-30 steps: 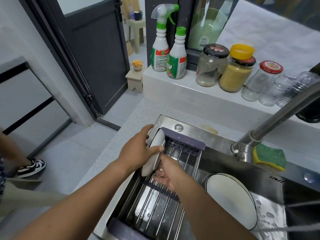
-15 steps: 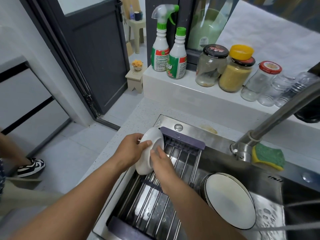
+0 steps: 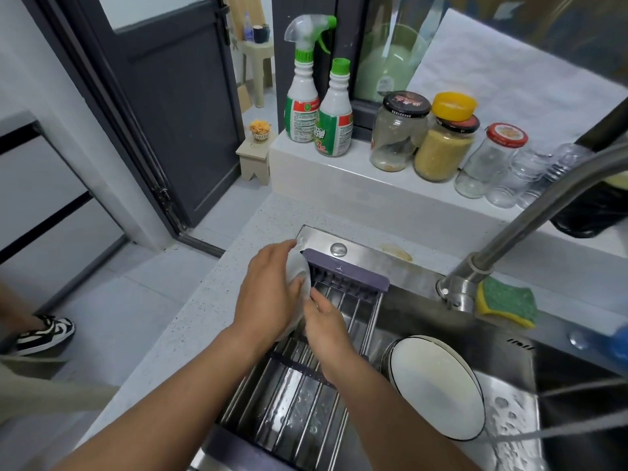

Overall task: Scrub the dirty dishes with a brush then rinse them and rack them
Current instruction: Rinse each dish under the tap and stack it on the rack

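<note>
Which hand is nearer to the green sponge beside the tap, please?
The right hand. It touches the small white dish over the rack, with the sponge farther right; the left hand grips that dish farther from the sponge.

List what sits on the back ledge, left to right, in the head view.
Spray bottle → green-cap bottle → black-lid jar → grain jar → red-lid jar → glasses.
</note>
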The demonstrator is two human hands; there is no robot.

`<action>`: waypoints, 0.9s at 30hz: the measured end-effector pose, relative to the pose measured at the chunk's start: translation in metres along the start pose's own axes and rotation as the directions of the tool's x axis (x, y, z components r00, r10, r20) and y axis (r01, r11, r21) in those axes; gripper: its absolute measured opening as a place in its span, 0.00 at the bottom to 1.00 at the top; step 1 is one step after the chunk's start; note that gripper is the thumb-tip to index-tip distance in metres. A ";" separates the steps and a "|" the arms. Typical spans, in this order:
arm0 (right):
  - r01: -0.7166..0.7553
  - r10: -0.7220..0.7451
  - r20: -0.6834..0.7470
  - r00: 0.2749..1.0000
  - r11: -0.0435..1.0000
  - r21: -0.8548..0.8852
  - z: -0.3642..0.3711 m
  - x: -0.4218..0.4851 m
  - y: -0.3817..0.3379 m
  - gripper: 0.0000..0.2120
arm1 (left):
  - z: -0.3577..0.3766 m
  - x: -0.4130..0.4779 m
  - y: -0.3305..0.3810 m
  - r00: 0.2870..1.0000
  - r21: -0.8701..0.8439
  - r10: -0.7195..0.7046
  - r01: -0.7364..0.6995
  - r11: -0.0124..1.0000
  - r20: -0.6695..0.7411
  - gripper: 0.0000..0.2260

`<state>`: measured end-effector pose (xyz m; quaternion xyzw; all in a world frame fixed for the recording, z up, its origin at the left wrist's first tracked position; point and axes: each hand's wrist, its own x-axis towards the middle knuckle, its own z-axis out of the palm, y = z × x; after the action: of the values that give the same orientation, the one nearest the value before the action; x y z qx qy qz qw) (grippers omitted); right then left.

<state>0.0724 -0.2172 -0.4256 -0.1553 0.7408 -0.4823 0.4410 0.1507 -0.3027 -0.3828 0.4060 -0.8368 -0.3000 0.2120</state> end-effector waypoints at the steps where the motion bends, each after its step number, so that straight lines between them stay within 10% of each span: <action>1: 0.005 -0.005 -0.013 1.000 1.000 -0.018 -0.005 -0.002 0.000 0.24 | 0.005 -0.003 0.007 0.999 -0.006 0.046 -0.046 0.999 0.008 0.23; 11: 0.037 -0.068 -0.346 0.936 0.995 -0.095 -0.107 -0.061 0.050 0.10 | 0.087 -0.042 0.061 0.948 -0.251 -0.059 0.142 0.958 0.311 0.11; 16: -0.085 0.051 -0.415 0.908 0.994 -0.064 -0.161 -0.082 0.096 0.09 | 0.150 -0.077 0.073 0.786 -0.244 -0.271 0.465 0.851 0.555 0.04; 22: -0.283 0.215 -0.424 0.880 0.954 -0.102 -0.214 -0.093 0.163 0.14 | 0.241 -0.123 0.039 0.620 -0.127 -0.507 0.699 0.704 0.599 0.38; 27: -0.328 0.327 -0.422 0.846 0.942 0.071 -0.246 -0.090 0.173 0.12 | 0.253 -0.134 0.050 0.562 -0.251 -0.623 0.817 0.519 0.544 0.27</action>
<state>-0.0410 0.0680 -0.4916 0.0819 0.8357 -0.4209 0.3432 0.0498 -0.0871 -0.5485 0.5882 -0.5058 -0.6309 -0.0123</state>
